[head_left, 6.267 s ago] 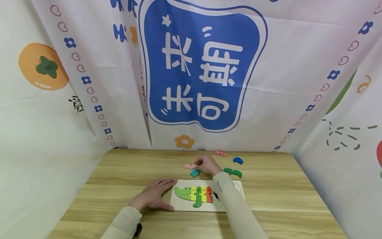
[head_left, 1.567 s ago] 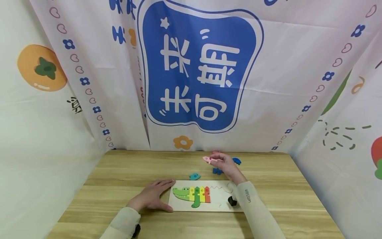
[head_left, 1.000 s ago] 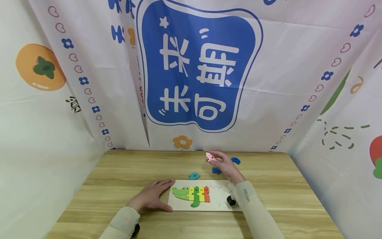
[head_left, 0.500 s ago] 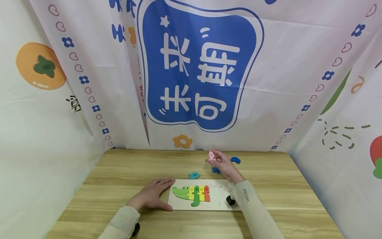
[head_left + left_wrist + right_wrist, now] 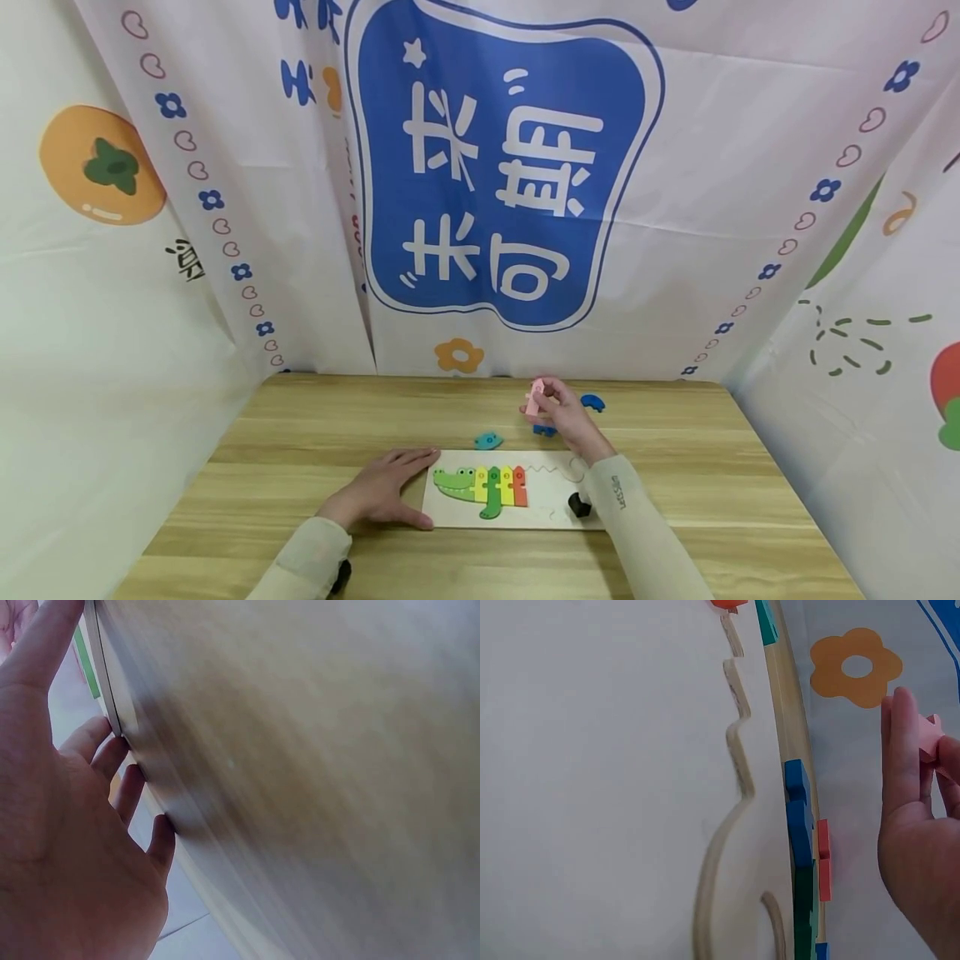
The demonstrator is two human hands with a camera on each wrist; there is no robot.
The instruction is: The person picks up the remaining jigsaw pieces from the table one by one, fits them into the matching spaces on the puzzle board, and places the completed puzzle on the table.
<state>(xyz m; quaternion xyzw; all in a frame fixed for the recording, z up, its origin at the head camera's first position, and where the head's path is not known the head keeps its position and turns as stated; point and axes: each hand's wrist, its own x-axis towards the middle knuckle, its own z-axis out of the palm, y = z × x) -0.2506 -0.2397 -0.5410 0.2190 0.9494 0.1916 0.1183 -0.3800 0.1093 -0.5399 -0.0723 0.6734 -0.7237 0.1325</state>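
Observation:
My right hand [image 5: 572, 421] pinches a pink puzzle piece [image 5: 533, 402] between thumb and fingers, holding it upright above the back of the table. In the right wrist view the piece [image 5: 930, 735] shows partly behind the fingers. A pale wooden puzzle board [image 5: 547, 504] lies in front, with a crocodile's green head [image 5: 455, 485] and yellow, green and red body pieces set in its left half. At its left end my left hand [image 5: 382, 490] is spread, index finger at the far corner and thumb at the near one. The left wrist view shows straight fingers along the board's edge.
Behind the board lie a teal piece [image 5: 488, 441], a blue piece [image 5: 544, 431] and another blue piece [image 5: 592, 402]. The right wrist view also shows a green piece [image 5: 805, 907] and a reddish-pink piece [image 5: 824, 859]. Printed cloth [image 5: 675, 292] hangs behind the table.
My right hand has lifted the pink piece from beside the teal piece and moved right. Over the last second the piece has turned from pointing left to upright. My left hand stays at the board.

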